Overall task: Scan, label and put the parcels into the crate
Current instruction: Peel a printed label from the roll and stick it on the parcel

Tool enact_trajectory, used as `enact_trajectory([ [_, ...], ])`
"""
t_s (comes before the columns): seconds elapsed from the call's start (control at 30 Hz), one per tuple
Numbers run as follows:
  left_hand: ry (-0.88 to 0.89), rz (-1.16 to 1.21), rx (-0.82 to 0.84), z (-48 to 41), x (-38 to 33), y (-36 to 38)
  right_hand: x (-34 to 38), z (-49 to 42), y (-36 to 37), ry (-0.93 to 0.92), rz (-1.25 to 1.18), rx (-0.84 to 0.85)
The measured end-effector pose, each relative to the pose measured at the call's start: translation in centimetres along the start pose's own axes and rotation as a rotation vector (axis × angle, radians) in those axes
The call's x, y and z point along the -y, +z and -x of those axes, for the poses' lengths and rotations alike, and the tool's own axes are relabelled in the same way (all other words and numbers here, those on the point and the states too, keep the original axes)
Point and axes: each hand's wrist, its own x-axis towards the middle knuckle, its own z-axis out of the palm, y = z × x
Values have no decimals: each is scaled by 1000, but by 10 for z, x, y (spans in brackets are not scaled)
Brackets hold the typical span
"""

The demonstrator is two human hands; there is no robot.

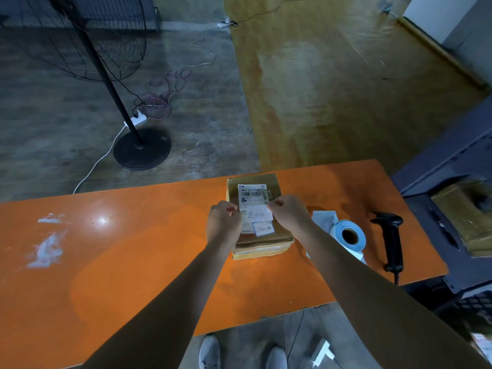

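Lying flat on the orange table (133, 235), near its far edge and a little right of centre, the cardboard parcel (266, 245) faces up so that its printed shipping slip (253, 193) can be read and covered. Stretched just above that slip is a white handwritten label (257, 214). The left hand (223, 225) pinches its left end and the right hand (288, 213) pinches its right end. Holding it by both ends probably keeps the sticker taut and level, so it goes down straight and without creases. I cannot tell whether it touches the parcel yet.

Just right of the parcel stands the label roll (350, 235), and beyond it lies the barcode scanner (390, 235), both within easy reach. The dark crate (452, 155) waits off the table's right end, with another brown parcel (466, 209) already inside.
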Motion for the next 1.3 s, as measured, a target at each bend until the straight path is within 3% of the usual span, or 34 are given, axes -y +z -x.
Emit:
enact_trajectory([
  [0.2, -127, 97, 23, 3, 4, -5, 2, 8, 10, -1, -26, 19],
  [0.53, -123, 164, 99, 20, 7, -5, 1, 18, 9, -1, 45, 65],
  [0.73, -90, 82, 115, 26, 7, -3, -5, 24, 10, -27, 154, 89],
  [0.9, -33, 66, 154, 29, 0, -1, -8, 26, 3, -40, 234, 11],
  [1.3, 142, -224, 110, 31, 1, 10, -13, 23, 4, -14, 364, -71],
])
